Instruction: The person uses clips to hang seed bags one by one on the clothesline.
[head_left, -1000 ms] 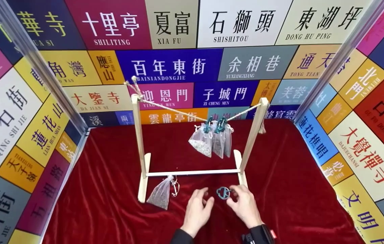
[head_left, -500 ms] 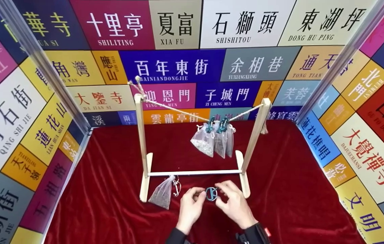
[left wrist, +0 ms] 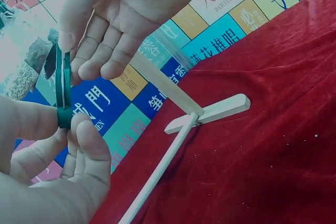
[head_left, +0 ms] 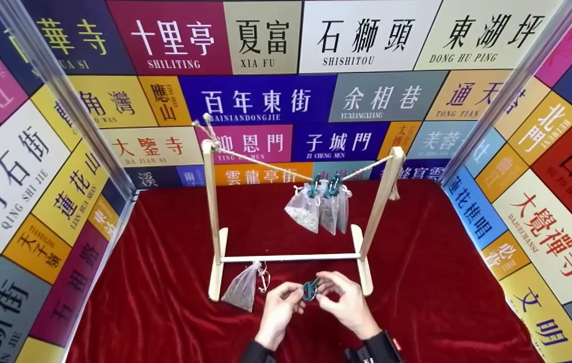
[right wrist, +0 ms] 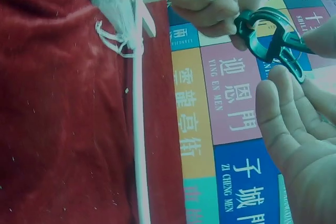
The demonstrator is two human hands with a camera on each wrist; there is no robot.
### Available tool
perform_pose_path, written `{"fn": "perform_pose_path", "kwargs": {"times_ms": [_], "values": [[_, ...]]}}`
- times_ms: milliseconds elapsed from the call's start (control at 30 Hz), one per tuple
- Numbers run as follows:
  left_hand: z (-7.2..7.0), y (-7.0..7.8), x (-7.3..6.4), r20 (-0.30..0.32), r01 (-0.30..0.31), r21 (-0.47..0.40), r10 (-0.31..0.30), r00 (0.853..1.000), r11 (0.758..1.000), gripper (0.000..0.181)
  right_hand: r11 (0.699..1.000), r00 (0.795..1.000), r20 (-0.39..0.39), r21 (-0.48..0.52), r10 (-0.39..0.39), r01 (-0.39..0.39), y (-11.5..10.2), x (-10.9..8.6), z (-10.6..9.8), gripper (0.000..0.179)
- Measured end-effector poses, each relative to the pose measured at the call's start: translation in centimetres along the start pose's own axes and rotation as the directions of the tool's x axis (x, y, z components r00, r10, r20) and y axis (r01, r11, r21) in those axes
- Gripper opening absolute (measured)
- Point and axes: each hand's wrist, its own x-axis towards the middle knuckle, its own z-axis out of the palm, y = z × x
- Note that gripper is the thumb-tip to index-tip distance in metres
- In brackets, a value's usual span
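Observation:
A dark green plastic spring clip (head_left: 309, 290) with a rounded jaw is between my two hands, above the cloth in front of the wooden rack. My left hand (head_left: 278, 310) pinches its rounded end; the left wrist view shows that end of the clip (left wrist: 63, 111) between thumb and fingers. My right hand (head_left: 349, 302) holds the handle end, thumb on one handle and fingers at the other in the right wrist view. To the left of my left hand, a small sheer drawstring bag (head_left: 241, 288) lies by the rack's foot.
The wooden rack (head_left: 291, 257) carries a sagging rope (head_left: 266, 164) between two posts. Several sheer bags (head_left: 303, 213) hang from it by green clips (head_left: 334, 186). Dark red cloth (head_left: 432, 282) covers the table, with sign-printed panels (head_left: 255, 98) standing on three sides.
My right hand has brought the clip leftward to my left hand, which now pinches its rounded end. The clip has turned between my hands. The bags have stayed put.

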Motion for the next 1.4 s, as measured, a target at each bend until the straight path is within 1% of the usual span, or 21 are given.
{"fn": "perform_pose_path", "kwargs": {"times_ms": [67,233,300,333,367,400,433,467,533,600,667,700,733,800,867,967,1067,1167,1233,1300,1400], "values": [[0.0,0.1,-0.2,0.001,-0.011,0.005,0.011,1.0,1.0,0.021,1.0,1.0,0.012,-0.009,0.004,-0.004,-0.8,0.2,-0.1,0.041],[-0.3,-1.6,0.4,-0.027,-0.025,0.031,0.026,0.999,0.999,0.019,0.993,0.999,0.007,-0.115,-0.038,0.038,-1.4,0.4,-0.2,0.038],[-0.5,-2.1,0.7,-0.047,-0.05,0.103,0.055,0.997,0.993,0.017,0.989,0.999,0.001,-0.141,-0.047,0.046,-1.5,0.5,-0.2,0.038],[-0.6,-2.3,0.8,-0.056,-0.087,0.18,0.098,0.994,0.98,0.016,0.989,0.999,0.0,-0.144,-0.046,0.046,-1.5,0.5,-0.2,0.038],[-0.8,-2.4,1.0,-0.064,-0.129,0.27,0.151,0.987,0.954,0.015,0.988,0.999,-0.003,-0.15,-0.047,0.046,-1.5,0.6,-0.3,0.039],[-1.1,-2.5,1.2,-0.068,-0.174,0.369,0.213,0.975,0.913,0.014,0.987,0.999,-0.008,-0.156,-0.046,0.044,-1.5,0.6,-0.3,0.038],[-1.5,-2.5,1.5,-0.07,-0.215,0.473,0.279,0.958,0.855,0.012,0.986,0.999,-0.012,-0.162,-0.045,0.042,-1.5,0.6,-0.4,0.038],[-1.9,-2.5,1.9,-0.068,-0.249,0.569,0.347,0.935,0.783,0.012,0.985,0.999,-0.018,-0.165,-0.046,0.043,-1.5,0.6,-0.4,0.038],[-2.9,-2.6,2.8,-0.057,-0.293,0.725,0.478,0.877,0.623,0.012,0.984,0.998,-0.028,-0.173,-0.049,0.043,-1.5,0.7,-0.5,0.037],[-4.1,-2.5,3.8,-0.049,-0.292,0.815,0.561,0.826,0.501,0.013,0.981,0.998,-0.036,-0.187,-0.055,0.047,-1.5,0.7,-0.6,0.036],[-5.2,-2.5,4.8,-0.064,-0.254,0.867,0.602,0.796,0.428,0.015,0.979,0.997,-0.04,-0.199,-0.063,0.054,-1.5,0.7,-0.7,0.035],[-5.7,-2.5,5.3,-0.074,-0.234,0.884,0.615,0.785,0.405,0.016,0.978,0.997,-0.042,-0.203,-0.063,0.053,-1.5,0.7,-0.6,0.034],[-6.2,-2.5,5.7,-0.087,-0.208,0.897,0.619,0.781,0.389,0.018,0.976,0.997,-0.044,-0.211,-0.066,0.056,-1.5,0.7,-0.6,0.034],[-7.0,-2.6,6.5,-0.113,-0.165,0.912,0.616,0.779,0.376,0.021,0.973,0.997,-0.049,-0.222,-0.067,0.055,-1.6,0.7,-0.4,0.033],[-7.7,-2.9,7.1,-0.128,-0.144,0.916,0.611,0.781,0.375,0.025,0.971,0.996,-0.06,-0.235,-0.063,0.047,-1.6,0.7,-0.2,0.031],[-8.5,-3.5,8.0,-0.155,-0.099,0.922,0.591,0.792,0.374,0.028,0.967,0.995,-0.077,-0.251,-0.06,0.038,-1.6,0.6,0.0,0.029],[-9.2,-4.3,8.6,-0.196,-0.036,0.922,0.547,0.814,0.384,0.03,0.965,0.995,-0.097,-0.263,-0.04,0.013,-1.6,0.4,0.2,0.027],[-9.8,-5.2,9.1,-0.24,0.029,0.914,0.478,0.845,0.405,0.033,0.959,0.997,-0.073,-0.283,-0.037,0.015,0.1,0.0,-0.3,0.024],[-10.1,-5.7,9.2,-0.257,0.061,0.91,0.441,0.86,0.41,0.031,0.956,0.998,-0.052,-0.294,-0.041,0.024,1.2,-0.3,-0.6,0.022],[-10.2,-6.0,9.3,-0.26,0.071,0.909,0.425,0.867,0.411,0.03,0.953,0.998,-0.026,-0.298,-0.054,0.044,2.4,-0.6,-1.0,0.02],[-10.3,-6.1,9.2,-0.257,0.072,0.911,0.423,0.869,0.406,0.027,0.952,0.998,-0.022,-0.303,-0.06,0.051,2.4,-0.6,-1.0,0.019]]}}
